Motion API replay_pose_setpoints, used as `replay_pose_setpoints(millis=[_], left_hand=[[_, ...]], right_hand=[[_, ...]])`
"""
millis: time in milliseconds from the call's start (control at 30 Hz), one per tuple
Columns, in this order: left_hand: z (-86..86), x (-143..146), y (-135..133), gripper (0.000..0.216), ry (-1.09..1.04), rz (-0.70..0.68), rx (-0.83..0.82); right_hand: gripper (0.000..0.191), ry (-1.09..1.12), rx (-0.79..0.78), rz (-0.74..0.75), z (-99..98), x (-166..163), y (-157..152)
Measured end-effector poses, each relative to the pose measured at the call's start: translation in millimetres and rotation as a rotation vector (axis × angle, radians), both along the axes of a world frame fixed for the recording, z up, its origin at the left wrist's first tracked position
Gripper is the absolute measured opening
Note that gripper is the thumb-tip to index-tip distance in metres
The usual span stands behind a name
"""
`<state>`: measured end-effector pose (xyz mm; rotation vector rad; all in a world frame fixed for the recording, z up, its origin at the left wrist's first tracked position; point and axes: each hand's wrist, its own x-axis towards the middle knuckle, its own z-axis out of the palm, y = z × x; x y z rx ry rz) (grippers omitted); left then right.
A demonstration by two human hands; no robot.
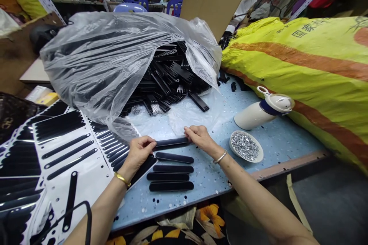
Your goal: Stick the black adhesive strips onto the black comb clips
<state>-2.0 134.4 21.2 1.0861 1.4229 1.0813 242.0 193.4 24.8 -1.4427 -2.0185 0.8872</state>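
Note:
My left hand (140,152), with a gold bangle at its wrist, pinches the left end of a long black strip with rounded ends (172,143). At the strip's other end, my right hand (201,136) closes thumb and fingers on it; a silver bangle circles that wrist. The strip lies level just above the blue speckled table (212,172). Nearer me, several similar black strips (171,186) are laid side by side in a stack-like column. To the left of my left hand are white sheets (94,176) bearing long black stickers (69,148).
A clear plastic bag (115,53) spills black slotted plastic pieces (169,80) behind my hands. On the right stand a white bowl of small metal bits (245,146) and a white bottle (255,115). A yellow woven sack (287,57) bulges beyond them. Another person is at the back right.

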Motion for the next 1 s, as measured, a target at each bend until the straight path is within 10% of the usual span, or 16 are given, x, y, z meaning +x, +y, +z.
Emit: replay_pose_setpoints(millis=[733,1000], left_hand=[[1.9,4,3,0.010,-0.057,0.027,-0.034],[15.1,8,17,0.007,0.003,0.076,-0.174]], right_hand=[[0.065,-0.373,0.377,0.185,3.6,-47,-3],[0.066,-0.191,0.418,0.192,-41.4,-45,19]])
